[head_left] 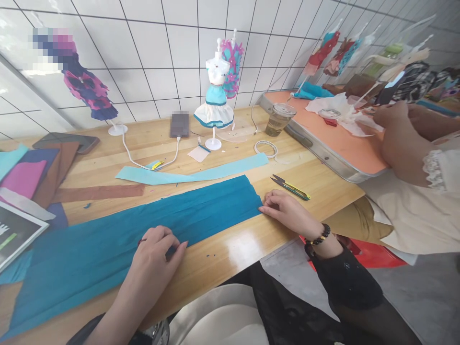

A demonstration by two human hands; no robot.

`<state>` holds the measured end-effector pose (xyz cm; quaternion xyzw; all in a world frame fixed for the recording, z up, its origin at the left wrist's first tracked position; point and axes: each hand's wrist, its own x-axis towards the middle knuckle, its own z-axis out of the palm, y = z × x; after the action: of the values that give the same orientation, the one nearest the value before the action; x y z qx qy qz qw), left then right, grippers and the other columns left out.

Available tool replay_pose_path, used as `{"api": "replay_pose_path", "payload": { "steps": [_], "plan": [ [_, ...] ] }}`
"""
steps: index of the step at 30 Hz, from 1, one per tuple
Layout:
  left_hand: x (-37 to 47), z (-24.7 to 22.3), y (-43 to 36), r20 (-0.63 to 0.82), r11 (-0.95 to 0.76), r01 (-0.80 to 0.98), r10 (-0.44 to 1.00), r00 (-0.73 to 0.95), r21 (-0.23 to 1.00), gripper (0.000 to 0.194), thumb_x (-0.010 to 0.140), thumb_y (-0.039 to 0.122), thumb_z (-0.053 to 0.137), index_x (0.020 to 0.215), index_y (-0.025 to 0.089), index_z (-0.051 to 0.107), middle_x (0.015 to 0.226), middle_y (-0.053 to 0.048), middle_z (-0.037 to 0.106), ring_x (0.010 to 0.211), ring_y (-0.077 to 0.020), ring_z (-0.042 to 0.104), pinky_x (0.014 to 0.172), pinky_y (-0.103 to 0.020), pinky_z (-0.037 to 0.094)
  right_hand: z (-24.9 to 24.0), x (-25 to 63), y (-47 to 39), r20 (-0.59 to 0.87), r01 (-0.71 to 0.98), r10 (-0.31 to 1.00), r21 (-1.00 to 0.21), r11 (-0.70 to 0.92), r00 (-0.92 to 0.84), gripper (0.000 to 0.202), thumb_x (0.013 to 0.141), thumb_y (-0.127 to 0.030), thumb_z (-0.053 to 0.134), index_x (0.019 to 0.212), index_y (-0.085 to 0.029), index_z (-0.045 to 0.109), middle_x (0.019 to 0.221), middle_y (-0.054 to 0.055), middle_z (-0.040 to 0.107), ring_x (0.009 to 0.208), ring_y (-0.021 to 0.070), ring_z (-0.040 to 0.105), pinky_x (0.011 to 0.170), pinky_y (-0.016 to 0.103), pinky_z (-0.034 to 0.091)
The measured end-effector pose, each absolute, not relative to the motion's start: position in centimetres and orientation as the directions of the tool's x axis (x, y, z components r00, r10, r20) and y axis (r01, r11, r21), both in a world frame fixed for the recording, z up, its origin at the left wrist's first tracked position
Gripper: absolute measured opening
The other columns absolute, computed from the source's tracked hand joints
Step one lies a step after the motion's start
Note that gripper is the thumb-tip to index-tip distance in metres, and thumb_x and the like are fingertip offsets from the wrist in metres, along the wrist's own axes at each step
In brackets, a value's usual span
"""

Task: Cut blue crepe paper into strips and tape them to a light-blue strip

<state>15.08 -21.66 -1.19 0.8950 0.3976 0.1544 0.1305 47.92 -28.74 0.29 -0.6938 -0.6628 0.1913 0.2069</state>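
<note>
A long teal sheet (201, 211), thin and creased like cloth or crepe paper, lies flat across the wooden table. My left hand (158, 258) rests on its near side, fingers curled and thumb pinched at the front edge. At the sheet's right end, my right hand (289, 211) pinches the near corner between thumb and fingers. Just beyond that hand lie thread snips (290, 187) with yellow and green handles. Behind the sheet stretches a light blue strip (194, 176), with a brown strip (100, 192) to the left.
A small dress form (215, 103) stands at the back, near a lidded cup (280, 120) and a tape ring (266, 149). Coloured sheets (25, 177) and a dark card (17, 235) lie left. Another person's arm (402, 143) is over the orange-topped table (334, 143) at right.
</note>
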Motion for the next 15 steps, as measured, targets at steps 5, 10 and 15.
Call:
{"api": "replay_pose_path", "payload": {
  "steps": [5, 10, 15],
  "plan": [
    [15.19, -1.15, -21.72, 0.17, -0.637, 0.679, 0.762, 0.624, 0.364, 0.027, 0.082, 0.033, 0.048, 0.061, 0.019, 0.055, 0.077, -0.004, 0.053, 0.076, -0.0182, 0.049, 0.067, -0.032, 0.036, 0.46, 47.82, -28.75, 0.005, 0.841, 0.999, -0.54, -0.041, 0.052, 0.029, 0.083, -0.035, 0.052, 0.059, -0.019, 0.051, 0.077, 0.004, 0.058, 0.077, 0.0179, 0.054, 0.073, 0.035, 0.044],
    [15.26, -1.03, -21.83, 0.158, -0.626, 0.688, 0.771, 0.617, 0.368, 0.026, 0.082, 0.032, 0.049, 0.06, 0.018, 0.054, 0.078, -0.004, 0.053, 0.076, -0.0184, 0.049, 0.067, -0.032, 0.036, 0.51, 47.79, -28.73, -0.017, 0.833, 0.998, -0.551, -0.055, 0.054, 0.028, 0.083, -0.034, 0.052, 0.059, -0.019, 0.051, 0.078, 0.004, 0.058, 0.078, 0.0179, 0.054, 0.074, 0.035, 0.044],
    [15.19, -0.88, -21.84, 0.137, -0.615, 0.69, 0.776, 0.615, 0.382, 0.026, 0.082, 0.032, 0.047, 0.061, 0.018, 0.054, 0.077, -0.004, 0.053, 0.077, -0.0184, 0.049, 0.069, -0.033, 0.036, 0.4, 47.85, -28.68, -0.022, 0.829, 0.998, -0.555, -0.062, 0.061, 0.029, 0.083, -0.035, 0.052, 0.058, -0.019, 0.05, 0.077, 0.005, 0.058, 0.077, 0.0185, 0.055, 0.074, 0.035, 0.043]
  ]
}}
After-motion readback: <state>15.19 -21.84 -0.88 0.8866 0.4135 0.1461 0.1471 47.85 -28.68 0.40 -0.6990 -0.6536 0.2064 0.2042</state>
